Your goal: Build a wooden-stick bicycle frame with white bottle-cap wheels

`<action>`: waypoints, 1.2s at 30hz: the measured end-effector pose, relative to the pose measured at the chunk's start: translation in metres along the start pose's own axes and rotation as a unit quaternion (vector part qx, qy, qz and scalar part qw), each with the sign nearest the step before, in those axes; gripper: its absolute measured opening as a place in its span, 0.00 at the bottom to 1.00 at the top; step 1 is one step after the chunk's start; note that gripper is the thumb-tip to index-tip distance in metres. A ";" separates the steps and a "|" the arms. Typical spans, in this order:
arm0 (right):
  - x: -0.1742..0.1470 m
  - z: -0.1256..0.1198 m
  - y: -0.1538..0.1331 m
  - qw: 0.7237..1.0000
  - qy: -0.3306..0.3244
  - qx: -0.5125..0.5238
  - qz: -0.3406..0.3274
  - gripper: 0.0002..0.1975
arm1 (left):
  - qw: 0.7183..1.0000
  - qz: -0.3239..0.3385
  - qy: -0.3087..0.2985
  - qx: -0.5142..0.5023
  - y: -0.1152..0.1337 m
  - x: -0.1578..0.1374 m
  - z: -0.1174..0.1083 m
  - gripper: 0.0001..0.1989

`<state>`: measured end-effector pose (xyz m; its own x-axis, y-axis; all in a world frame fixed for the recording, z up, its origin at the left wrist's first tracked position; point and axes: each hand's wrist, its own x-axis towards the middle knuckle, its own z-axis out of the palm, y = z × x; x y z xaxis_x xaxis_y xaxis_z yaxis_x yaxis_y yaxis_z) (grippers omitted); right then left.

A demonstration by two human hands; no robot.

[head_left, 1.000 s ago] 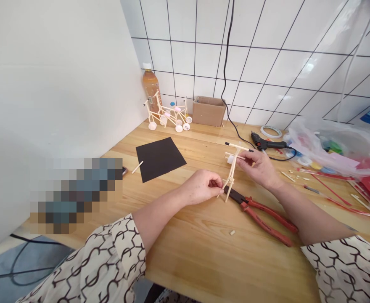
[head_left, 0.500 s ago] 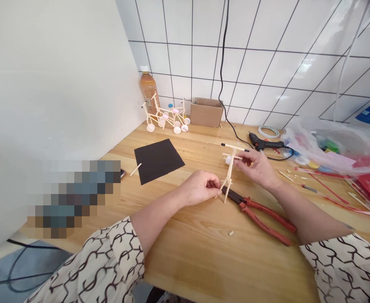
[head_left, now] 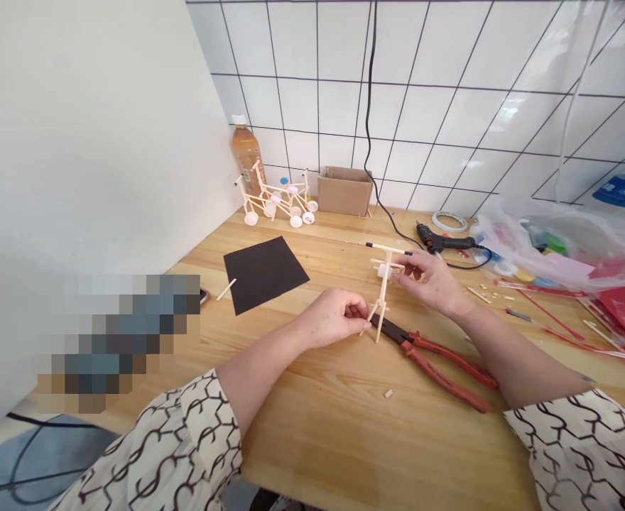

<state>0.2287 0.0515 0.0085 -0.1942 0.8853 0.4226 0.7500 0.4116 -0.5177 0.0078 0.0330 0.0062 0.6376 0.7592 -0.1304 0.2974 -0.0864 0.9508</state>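
Note:
Both my hands are on a small model bicycle frame [head_left: 383,284] of pale wooden sticks, its crossbar tipped with black at both ends. My left hand [head_left: 345,314] is closed, pinching the end of a leg at its near, lower part. On the far side, my right hand [head_left: 427,278] has its fingertips closed on the frame, close to a white round piece [head_left: 383,271]; the exact spot it grips is partly hidden. Pliers with red handles [head_left: 435,358] lie on the table just right of the frame's legs.
Several finished-looking stick bicycles [head_left: 275,199] stand by a drink bottle [head_left: 247,157] at the back left. A cardboard box [head_left: 345,191], a glue gun [head_left: 443,239], a tape roll [head_left: 449,221] and a plastic bag [head_left: 547,245] line the back. Black paper [head_left: 265,275] lies left.
The view has shifted slightly, moving the whole scene a little to the left. Both hands keep their hold on the bicycle frame, with hardly any movement.

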 end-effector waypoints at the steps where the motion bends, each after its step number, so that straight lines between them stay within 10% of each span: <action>1: 0.000 0.000 0.000 1.000 -0.002 0.000 -0.001 0.08 | 1.000 0.000 -0.001 -0.002 0.000 0.000 0.000 0.01; 18: 0.002 -0.006 0.000 1.000 -0.023 -0.002 0.003 0.10 | 1.000 -0.008 0.000 0.009 0.002 -0.001 0.000 0.01; 26: 0.004 -0.095 -0.025 0.991 0.009 -0.065 0.119 0.15 | 1.000 -0.012 -0.005 0.027 -0.001 -0.001 -0.005 0.06; 36: -0.087 -0.150 -0.040 0.969 0.110 -0.109 0.194 0.07 | 0.993 -0.045 -0.023 0.111 0.010 -0.007 -0.016 0.12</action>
<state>0.3104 -0.0742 0.1042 0.2508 0.8869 0.3881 0.8598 -0.0198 -0.5103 -0.0051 0.0376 0.0215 0.6325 0.7398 -0.2293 0.4996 -0.1634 0.8507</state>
